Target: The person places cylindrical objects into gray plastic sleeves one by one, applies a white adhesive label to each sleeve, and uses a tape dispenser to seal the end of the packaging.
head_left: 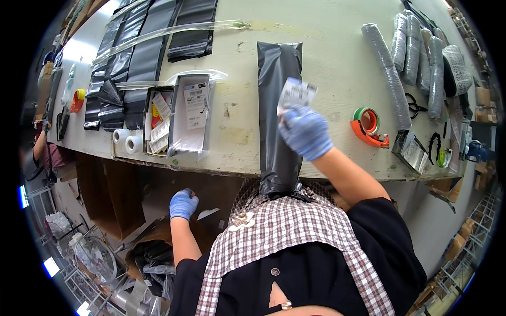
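Fingers point(291, 118) of the right hand point(307, 132) pinch a blurred label point(298, 93), partly hiding a grey bag point(278, 163) across the worktop's front edge point(226, 172); left hand point(183, 205) curled, contents I cannot tell.

I work at a packing bench point(337, 58) in what appears to be a warehouse or workshop. Black bags point(278, 68), barcode labels point(296, 94) and a tape dispenser point(372, 139) show the trade; wire racks point(448, 274) and cartons point(466, 227) stand to my right.
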The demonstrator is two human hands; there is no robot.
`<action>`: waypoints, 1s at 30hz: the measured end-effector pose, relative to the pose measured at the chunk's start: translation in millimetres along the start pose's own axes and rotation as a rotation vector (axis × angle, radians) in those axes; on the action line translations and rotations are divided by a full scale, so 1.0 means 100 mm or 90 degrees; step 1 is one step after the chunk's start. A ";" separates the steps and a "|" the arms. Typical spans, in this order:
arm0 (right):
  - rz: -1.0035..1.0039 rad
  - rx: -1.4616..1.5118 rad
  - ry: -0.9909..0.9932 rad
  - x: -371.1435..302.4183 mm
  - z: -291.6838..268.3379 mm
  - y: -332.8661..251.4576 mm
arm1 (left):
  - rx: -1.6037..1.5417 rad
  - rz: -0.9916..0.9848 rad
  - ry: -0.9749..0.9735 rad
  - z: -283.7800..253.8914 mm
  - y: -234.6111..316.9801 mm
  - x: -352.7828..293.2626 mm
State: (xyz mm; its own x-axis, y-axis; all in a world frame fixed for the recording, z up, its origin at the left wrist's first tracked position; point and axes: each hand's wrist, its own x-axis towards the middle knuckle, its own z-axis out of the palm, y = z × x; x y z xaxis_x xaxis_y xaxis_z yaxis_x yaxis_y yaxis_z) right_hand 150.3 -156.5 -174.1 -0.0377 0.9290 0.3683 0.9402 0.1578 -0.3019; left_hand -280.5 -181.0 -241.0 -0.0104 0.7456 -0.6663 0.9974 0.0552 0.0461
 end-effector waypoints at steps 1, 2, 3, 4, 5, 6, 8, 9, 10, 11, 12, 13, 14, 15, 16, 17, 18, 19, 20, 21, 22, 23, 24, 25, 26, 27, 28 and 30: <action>0.005 -0.048 -0.095 -0.04 0.10 -0.08 | -0.033 0.035 0.029 -0.02 0.11 -0.05; -0.035 0.022 -0.107 -0.12 0.07 -0.13 | -0.066 0.071 0.057 -0.02 0.23 -0.09; -0.077 0.094 -0.121 -0.20 0.01 -0.23 | -0.148 0.109 0.069 0.01 0.30 -0.12; -0.059 0.178 -0.142 -0.36 -0.01 -0.28 | -0.201 0.159 0.096 -0.02 0.45 -0.17; -0.069 0.197 -0.113 -0.40 -0.02 -0.24 | -0.254 0.209 0.122 -0.07 0.64 -0.22; -0.081 0.213 -0.084 -0.42 -0.03 -0.20 | -0.277 0.300 0.169 -0.09 0.83 -0.26; -0.048 0.155 -0.066 -0.35 0.00 -0.14 | -0.284 0.432 0.245 -0.20 1.28 -0.36; 0.015 0.127 -0.065 -0.25 0.13 -0.09 | -0.272 0.481 0.271 -0.25 1.54 -0.40; 0.080 0.100 -0.060 -0.14 0.31 -0.01 | -0.288 0.543 0.249 -0.32 1.80 -0.45; 0.133 0.077 -0.076 0.01 0.48 0.06 | -0.303 0.604 0.230 -0.34 2.02 -0.50; 0.187 0.048 -0.087 0.19 0.62 0.16 | -0.264 0.609 0.190 -0.24 2.18 -0.48; 0.243 0.067 -0.072 0.37 0.73 0.27 | -0.225 0.613 0.149 -0.11 2.29 -0.43; 0.309 0.146 -0.091 0.50 0.76 0.35 | -0.256 0.595 0.128 -0.07 2.38 -0.41; 0.375 0.230 -0.111 0.56 0.78 0.40 | -0.283 0.574 0.104 -0.04 2.43 -0.40; 0.305 0.192 -0.083 0.43 0.77 0.28 | -0.311 0.547 0.081 -0.02 2.42 -0.38; 0.277 0.226 -0.138 0.17 0.68 0.14 | -0.348 0.529 0.064 0.09 2.38 -0.32; 0.215 0.285 -0.161 -0.20 0.61 0.02 | -0.388 0.508 0.051 0.25 2.29 -0.24; 0.157 0.349 -0.137 -0.64 0.59 -0.03 | -0.426 0.495 0.035 0.31 2.27 -0.20; 0.110 0.375 -0.141 -0.96 0.37 -0.11 | -0.395 0.563 0.073 0.19 2.29 -0.22; 0.094 0.373 -0.180 -1.25 0.15 -0.17 | -0.411 0.561 0.068 0.19 2.30 -0.21; 0.149 0.408 -0.281 -1.44 -0.01 -0.14 | -0.425 0.558 0.061 0.21 2.31 -0.21; 0.201 0.524 -0.319 -1.45 -0.25 -0.01 | -0.437 0.552 0.052 0.23 2.30 -0.22; 0.127 0.423 -0.234 -1.59 -0.28 0.22 | -0.393 0.541 0.069 0.19 2.33 -0.27; 0.103 0.254 -0.094 -1.48 -0.44 0.40 | -0.370 0.531 0.095 0.17 2.37 -0.31; 0.140 0.156 -0.018 -1.39 -0.57 0.64 | -0.348 0.521 0.119 0.17 2.42 -0.37; 0.115 -0.085 0.031 -1.28 -0.70 0.87 | -0.325 0.510 0.141 0.17 2.46 -0.42; 0.195 -0.155 0.009 -1.19 -0.80 1.01 | -0.288 0.514 0.163 0.18 2.48 -0.45; 0.226 -0.280 -0.104 -1.31 -0.62 1.44 | -0.283 0.505 0.141 0.18 2.55 -0.48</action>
State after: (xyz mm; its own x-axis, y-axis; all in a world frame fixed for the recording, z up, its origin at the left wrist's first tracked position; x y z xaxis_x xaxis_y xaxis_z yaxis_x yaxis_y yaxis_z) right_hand 311.4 -276.0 -211.1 0.2864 0.9445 0.1611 0.9555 -0.2939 0.0243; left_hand -24.4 -214.5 -210.4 0.6033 0.7806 -0.1634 0.5998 -0.3091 0.7380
